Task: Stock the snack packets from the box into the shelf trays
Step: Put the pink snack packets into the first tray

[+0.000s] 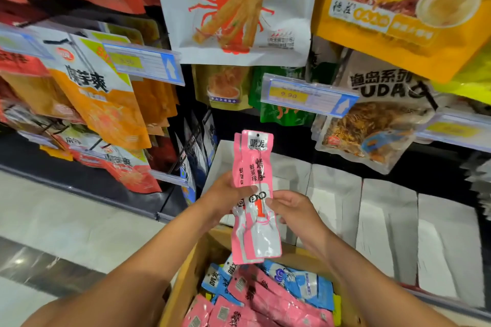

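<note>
Two or three long pink snack packets (255, 199) are stacked upright in front of me. My left hand (225, 194) grips them from the left at mid-height. My right hand (289, 208) pinches them from the right side. Below them sits an open cardboard box (186, 281) holding several pink packets (265, 302) and blue packets (300, 284). Behind the held packets a row of white shelf trays (385, 215) runs to the right, and the ones I see hold nothing.
Hanging snack bags fill the pegs above: an orange bag (106, 103) at left, a white lobster bag (233, 8) in the middle, a clear-fronted bag (377, 119) at right. Price-tag rails (308, 95) jut out. Tiled floor (66, 220) lies at left.
</note>
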Available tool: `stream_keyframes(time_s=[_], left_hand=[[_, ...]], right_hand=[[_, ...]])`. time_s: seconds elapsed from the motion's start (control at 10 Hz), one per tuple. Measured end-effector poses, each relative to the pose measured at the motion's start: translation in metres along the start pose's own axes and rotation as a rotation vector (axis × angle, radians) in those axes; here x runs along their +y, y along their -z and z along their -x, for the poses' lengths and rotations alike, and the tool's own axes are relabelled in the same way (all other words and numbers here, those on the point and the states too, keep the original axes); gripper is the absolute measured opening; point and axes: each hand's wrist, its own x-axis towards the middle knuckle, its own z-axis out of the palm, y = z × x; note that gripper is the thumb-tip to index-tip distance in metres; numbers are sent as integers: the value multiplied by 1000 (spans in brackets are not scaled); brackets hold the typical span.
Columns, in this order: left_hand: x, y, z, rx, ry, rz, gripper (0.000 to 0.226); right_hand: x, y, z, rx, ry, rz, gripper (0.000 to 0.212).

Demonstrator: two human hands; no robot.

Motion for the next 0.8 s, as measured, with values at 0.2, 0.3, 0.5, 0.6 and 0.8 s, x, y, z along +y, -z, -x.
stream_keyframes(time_s=[0.2,0.3,0.5,0.6,0.8], left_hand=[[26,39,-1,140,16,-1,22],[37,61,-1,221,-104,-90,17],[48,102,1,363,-262,-112,18],[47,117,-1,403,-244,-61,21],[40,135,-8,402,-206,-7,23]], right_hand=[[4,9,-21,72,-42,61,11],[11,-3,-48,124,-86,85,16],[28,-57,-124,132,-194,98,21],[41,-79,-159,109,-244,142,12],[89,-114,-216,138,-297,327,16]])
